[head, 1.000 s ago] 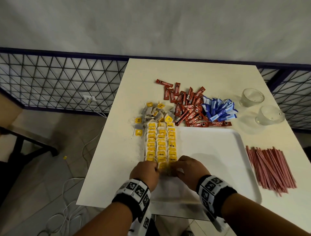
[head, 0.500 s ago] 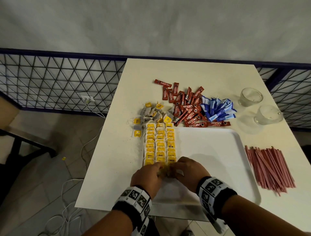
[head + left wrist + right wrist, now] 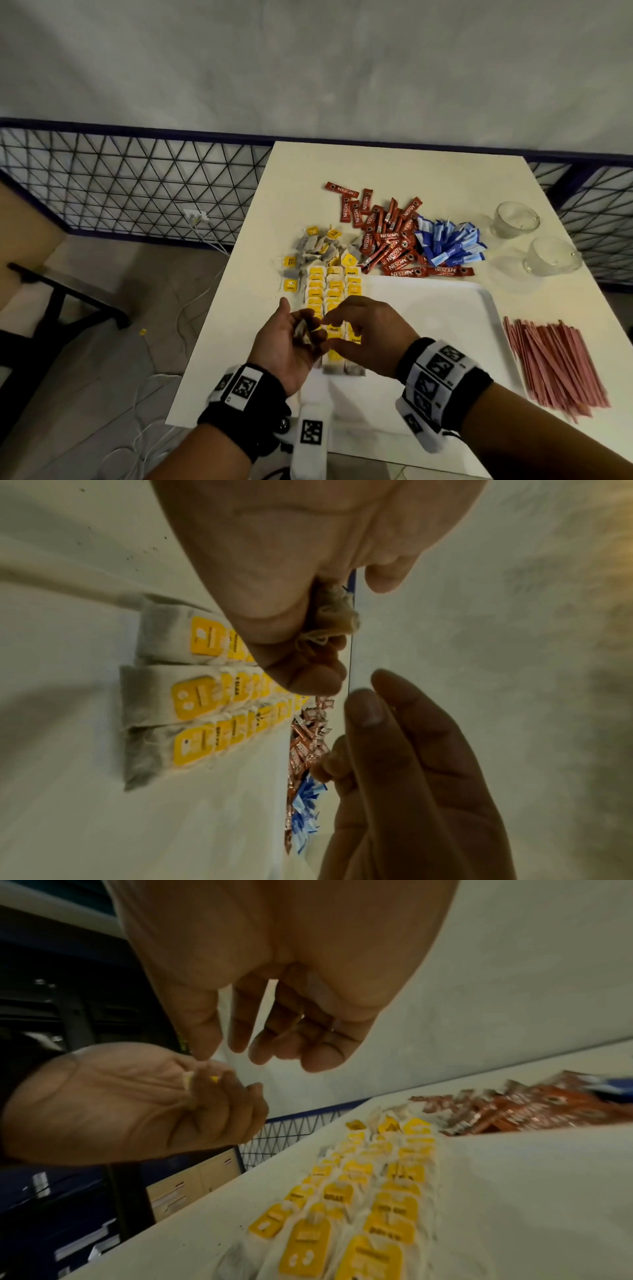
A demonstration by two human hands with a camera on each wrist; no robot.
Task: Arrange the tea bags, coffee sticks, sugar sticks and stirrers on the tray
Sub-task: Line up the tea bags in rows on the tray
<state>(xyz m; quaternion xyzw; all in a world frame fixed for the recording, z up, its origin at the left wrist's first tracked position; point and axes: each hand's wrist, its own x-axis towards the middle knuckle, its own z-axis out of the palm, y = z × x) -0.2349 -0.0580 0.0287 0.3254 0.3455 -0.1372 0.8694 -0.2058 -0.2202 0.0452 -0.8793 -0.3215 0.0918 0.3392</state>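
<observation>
Head view: the left hand (image 3: 286,346) is raised palm-up over the tray's (image 3: 445,308) left edge, fingers curled round a crumpled tea bag (image 3: 303,334). The right hand (image 3: 368,334) hovers just beside it, fingers loosely bent and holding nothing, thumb and forefinger reaching leftward toward the bag. Three rows of tea bags (image 3: 334,284) run away from the person beneath both hands. Half a second ago both hands were pressed low on the near end of the rows; now they have lifted.

Left wrist view: the bag (image 3: 330,615) sits bunched between thumb and fingers, string tangled, the right hand's fingertips (image 3: 363,710) near it.

Right wrist view: the bag's yellow tag (image 3: 214,1079) peeks from the left hand (image 3: 130,1104).
</observation>
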